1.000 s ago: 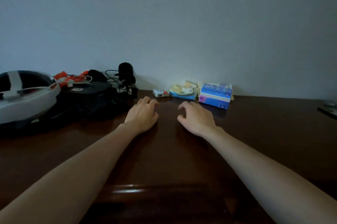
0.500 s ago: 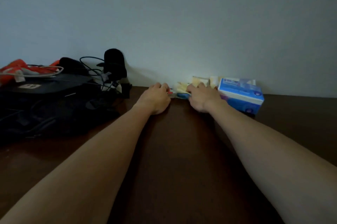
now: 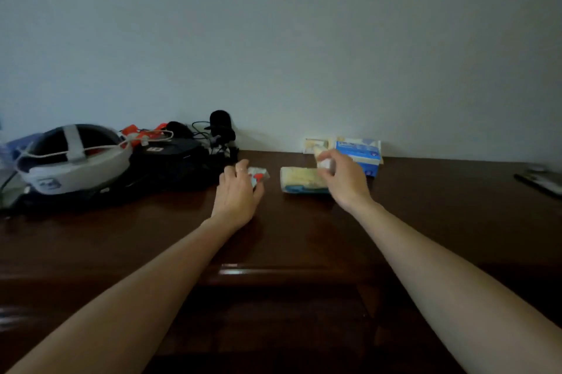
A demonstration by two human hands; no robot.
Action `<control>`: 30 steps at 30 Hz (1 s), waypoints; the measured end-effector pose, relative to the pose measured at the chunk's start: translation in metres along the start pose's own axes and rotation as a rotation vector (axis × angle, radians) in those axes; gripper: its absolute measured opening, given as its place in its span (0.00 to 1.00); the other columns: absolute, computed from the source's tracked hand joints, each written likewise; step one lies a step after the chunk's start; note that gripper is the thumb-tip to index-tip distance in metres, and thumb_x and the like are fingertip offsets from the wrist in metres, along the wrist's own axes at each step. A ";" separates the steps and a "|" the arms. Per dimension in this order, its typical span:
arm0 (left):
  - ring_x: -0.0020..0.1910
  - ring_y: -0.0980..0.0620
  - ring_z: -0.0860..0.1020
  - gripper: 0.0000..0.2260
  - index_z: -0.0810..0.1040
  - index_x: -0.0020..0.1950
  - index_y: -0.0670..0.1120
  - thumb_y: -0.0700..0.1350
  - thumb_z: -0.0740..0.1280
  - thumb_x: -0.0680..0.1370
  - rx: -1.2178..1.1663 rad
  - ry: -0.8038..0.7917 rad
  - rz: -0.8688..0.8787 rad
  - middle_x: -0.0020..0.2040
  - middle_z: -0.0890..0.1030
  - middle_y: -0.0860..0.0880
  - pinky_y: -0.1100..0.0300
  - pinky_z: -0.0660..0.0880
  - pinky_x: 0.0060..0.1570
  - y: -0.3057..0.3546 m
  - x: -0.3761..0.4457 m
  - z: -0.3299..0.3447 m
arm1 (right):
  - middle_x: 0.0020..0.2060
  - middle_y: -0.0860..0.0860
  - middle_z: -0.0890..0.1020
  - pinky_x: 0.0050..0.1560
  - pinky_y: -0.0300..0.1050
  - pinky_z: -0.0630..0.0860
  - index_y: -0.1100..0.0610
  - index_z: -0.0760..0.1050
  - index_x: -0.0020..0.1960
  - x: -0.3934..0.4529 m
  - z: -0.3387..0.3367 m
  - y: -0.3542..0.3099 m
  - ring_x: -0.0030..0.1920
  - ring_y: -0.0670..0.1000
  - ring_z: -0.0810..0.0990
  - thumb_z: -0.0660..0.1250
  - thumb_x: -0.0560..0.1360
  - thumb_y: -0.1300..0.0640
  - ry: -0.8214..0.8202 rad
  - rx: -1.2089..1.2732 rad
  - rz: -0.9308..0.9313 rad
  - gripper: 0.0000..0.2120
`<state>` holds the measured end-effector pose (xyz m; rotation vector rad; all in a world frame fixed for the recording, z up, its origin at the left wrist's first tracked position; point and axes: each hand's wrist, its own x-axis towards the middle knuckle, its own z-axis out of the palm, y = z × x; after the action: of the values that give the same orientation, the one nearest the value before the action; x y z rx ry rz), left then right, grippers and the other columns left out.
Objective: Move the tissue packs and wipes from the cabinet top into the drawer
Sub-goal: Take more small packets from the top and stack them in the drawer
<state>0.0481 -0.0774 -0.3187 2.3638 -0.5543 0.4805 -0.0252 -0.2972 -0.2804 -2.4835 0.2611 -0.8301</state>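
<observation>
Head view: our left hand point(image 3: 240, 191) lies spread over a small pack point(image 3: 258, 175) at 11 o'clock, and our right hand point(image 3: 342, 179) pinches a pale packet point(image 3: 323, 160) above the yellow wipes point(image 3: 301, 180) at 12 on the table point(image 3: 425, 221). We judge these soft, light and crinkly, best gripped across their short sides.

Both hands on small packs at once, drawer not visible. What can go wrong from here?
1. The left hand only rests over the small red-and-white pack; a loose grip may let it slide off.
2. The right hand pinches a small pale pack right above the yellow pack and beside the blue tissue box; pulling back may knock either.
3. No open drawer is visible; full hands may have to set things down first.
</observation>
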 end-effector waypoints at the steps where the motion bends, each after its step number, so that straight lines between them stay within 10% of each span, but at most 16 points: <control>1: 0.66 0.40 0.71 0.28 0.61 0.77 0.44 0.50 0.66 0.81 -0.070 0.043 -0.004 0.69 0.67 0.40 0.48 0.71 0.62 0.007 -0.016 -0.012 | 0.43 0.43 0.77 0.45 0.45 0.71 0.43 0.75 0.57 -0.015 -0.006 -0.009 0.47 0.49 0.79 0.67 0.81 0.55 0.083 0.077 -0.007 0.08; 10: 0.59 0.68 0.71 0.28 0.66 0.72 0.55 0.50 0.72 0.75 -0.434 0.212 0.032 0.65 0.67 0.54 0.77 0.71 0.53 -0.001 -0.242 -0.023 | 0.50 0.39 0.77 0.38 0.38 0.78 0.50 0.68 0.64 -0.265 0.031 -0.027 0.45 0.45 0.83 0.69 0.76 0.55 0.167 0.362 -0.270 0.19; 17: 0.63 0.50 0.76 0.32 0.67 0.75 0.47 0.48 0.75 0.74 -0.244 -0.248 -0.397 0.66 0.76 0.47 0.49 0.73 0.66 -0.106 -0.392 0.058 | 0.45 0.44 0.81 0.39 0.36 0.77 0.47 0.71 0.56 -0.414 0.140 0.057 0.42 0.43 0.82 0.75 0.74 0.53 -0.401 0.158 0.056 0.16; 22: 0.56 0.48 0.79 0.29 0.69 0.71 0.50 0.54 0.74 0.73 -0.112 -0.394 -0.583 0.58 0.75 0.53 0.54 0.78 0.47 -0.166 -0.443 0.092 | 0.40 0.46 0.76 0.36 0.47 0.68 0.48 0.67 0.44 -0.471 0.208 0.101 0.42 0.51 0.78 0.72 0.74 0.49 -0.722 0.010 0.326 0.13; 30: 0.55 0.46 0.80 0.28 0.67 0.70 0.53 0.54 0.73 0.73 -0.033 -0.432 -0.603 0.65 0.73 0.50 0.49 0.81 0.46 -0.200 -0.463 0.125 | 0.45 0.50 0.79 0.44 0.47 0.73 0.55 0.73 0.46 -0.473 0.283 0.123 0.47 0.52 0.79 0.70 0.74 0.67 -0.960 0.084 0.242 0.09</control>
<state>-0.2181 0.0993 -0.7288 2.4518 -0.0083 -0.3123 -0.2323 -0.1325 -0.7796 -2.4026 0.1611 0.4629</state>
